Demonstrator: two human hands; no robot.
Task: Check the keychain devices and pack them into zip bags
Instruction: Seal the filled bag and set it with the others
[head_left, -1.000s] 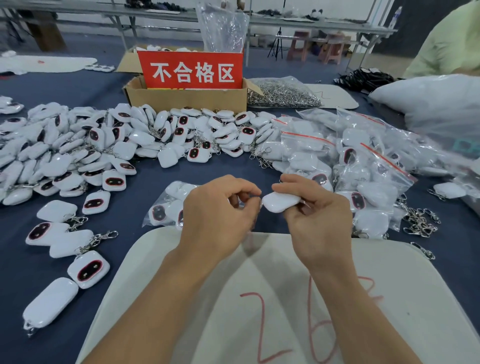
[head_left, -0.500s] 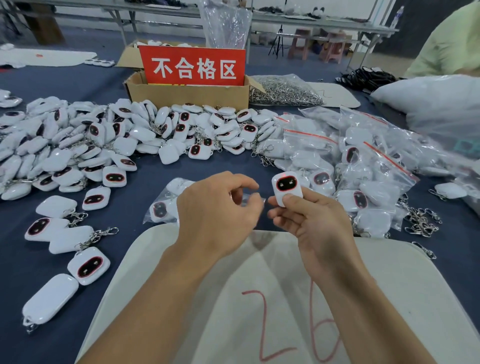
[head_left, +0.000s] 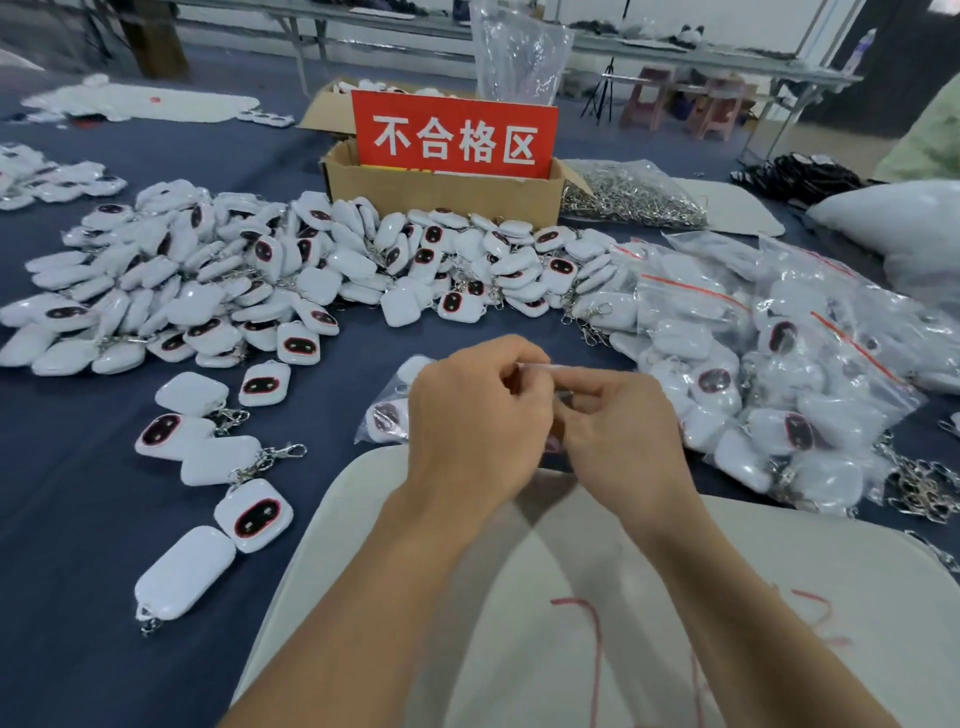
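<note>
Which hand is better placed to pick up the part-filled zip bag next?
Left, probably: the left hand is nearest the zip bag, while the right hand is farther off and pinches the device.

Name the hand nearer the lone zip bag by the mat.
Left. The left hand overlaps the zip bag's right edge; the right hand lies beyond the left hand, farther away.

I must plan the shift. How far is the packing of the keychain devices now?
Done: filled zip bags lie piled at the right. In hand: left hand and right hand pinch one white device, mostly hidden. Remaining: a large loose pile at the left, and one part-filled bag behind the left hand.
</note>
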